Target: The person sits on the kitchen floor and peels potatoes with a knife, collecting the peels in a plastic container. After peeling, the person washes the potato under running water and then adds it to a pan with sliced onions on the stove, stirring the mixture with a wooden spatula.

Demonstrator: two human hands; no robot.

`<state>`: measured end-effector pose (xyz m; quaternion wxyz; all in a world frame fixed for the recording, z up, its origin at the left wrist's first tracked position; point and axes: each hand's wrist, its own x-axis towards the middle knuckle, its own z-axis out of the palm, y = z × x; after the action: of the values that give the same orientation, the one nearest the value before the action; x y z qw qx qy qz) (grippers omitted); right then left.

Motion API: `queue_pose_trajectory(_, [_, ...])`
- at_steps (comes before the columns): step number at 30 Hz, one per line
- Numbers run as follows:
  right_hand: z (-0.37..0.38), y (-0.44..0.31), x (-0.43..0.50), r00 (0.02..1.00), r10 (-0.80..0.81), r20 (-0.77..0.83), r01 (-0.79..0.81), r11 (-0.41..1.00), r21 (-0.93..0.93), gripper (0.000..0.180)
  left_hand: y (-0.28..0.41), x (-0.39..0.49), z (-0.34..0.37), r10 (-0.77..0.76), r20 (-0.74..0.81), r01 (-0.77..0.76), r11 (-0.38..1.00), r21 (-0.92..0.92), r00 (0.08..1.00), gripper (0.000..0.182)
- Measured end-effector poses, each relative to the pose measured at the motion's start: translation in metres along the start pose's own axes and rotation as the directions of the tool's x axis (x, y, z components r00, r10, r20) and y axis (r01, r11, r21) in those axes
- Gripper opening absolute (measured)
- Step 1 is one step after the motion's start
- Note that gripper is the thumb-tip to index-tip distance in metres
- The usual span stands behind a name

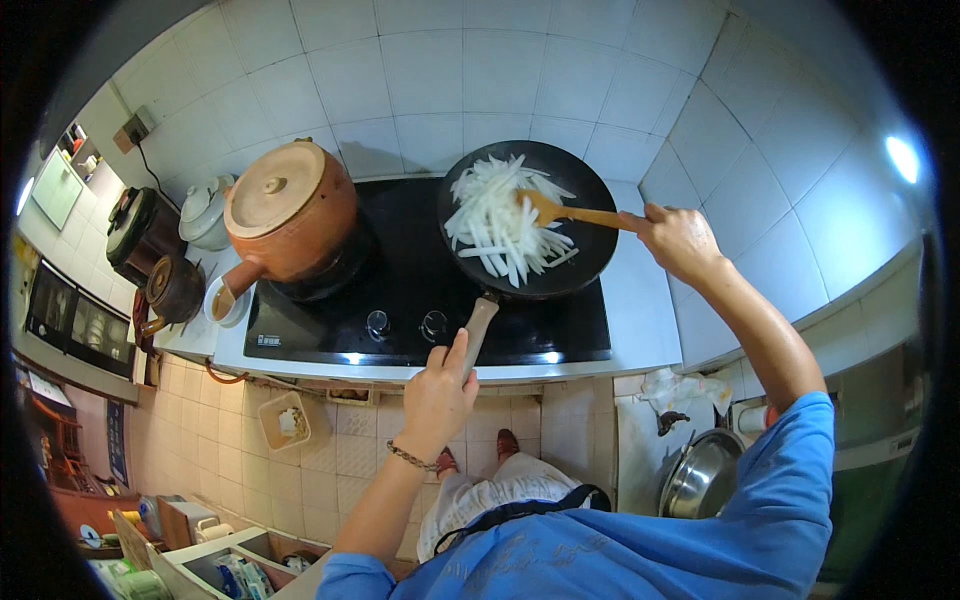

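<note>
My left hand (439,397) grips the beige handle (480,330) of a black frying pan (592,262) on the right side of a black glass cooktop (405,247). My right hand (679,240) holds a wooden spatula (592,216) by its handle, from the right. The spatula's blade rests in a heap of pale, whitish vegetable strips (502,217) in the pan. A lidded clay pot (300,217) stands on the left side of the cooktop, its stubby handle pointing towards the lower left.
Left of the cooktop stand a white bowl (225,301), a small dark clay pot (174,289), a lidded white tureen (204,217) and a dark electric cooker (142,232). A tiled wall (495,75) rises behind. A steel basin (701,476) lies at the lower right; a plastic bin (285,421) stands on the floor.
</note>
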<state>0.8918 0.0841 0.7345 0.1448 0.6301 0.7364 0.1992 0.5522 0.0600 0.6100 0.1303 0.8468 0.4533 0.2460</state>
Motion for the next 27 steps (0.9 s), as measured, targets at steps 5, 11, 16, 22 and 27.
queue_pose_trajectory(5, [-0.027,0.001,-0.009,0.993,-0.091,-0.07,0.087,0.995,-0.052,0.037,-0.004,0.0,-0.001,-0.012,0.018,0.012,1.0,-0.001,1.0,0.057])
queue_pose_trajectory(11, [0.004,0.066,0.022,0.971,0.186,0.149,-0.145,0.957,-0.252,0.029,0.001,0.002,0.001,0.004,0.001,-0.004,0.999,0.048,1.0,0.056])
queue_pose_trajectory(16, [0.065,0.099,0.066,0.95,0.268,0.158,-0.278,0.959,0.045,0.028,0.004,0.001,-0.004,-0.016,0.017,0.015,0.999,0.046,1.0,0.054])
queue_pose_trajectory(22, [0.101,0.067,0.089,0.98,0.192,0.041,-0.192,0.892,0.41,0.031,0.004,-0.001,-0.003,-0.017,0.013,0.017,0.999,0.046,1.0,0.055])
queue_pose_trajectory(27, [0.058,0.056,0.068,0.986,0.01,-0.166,0.039,0.957,0.289,0.03,0.003,0.002,-0.003,0.004,-0.016,-0.003,0.998,0.058,1.0,0.056])
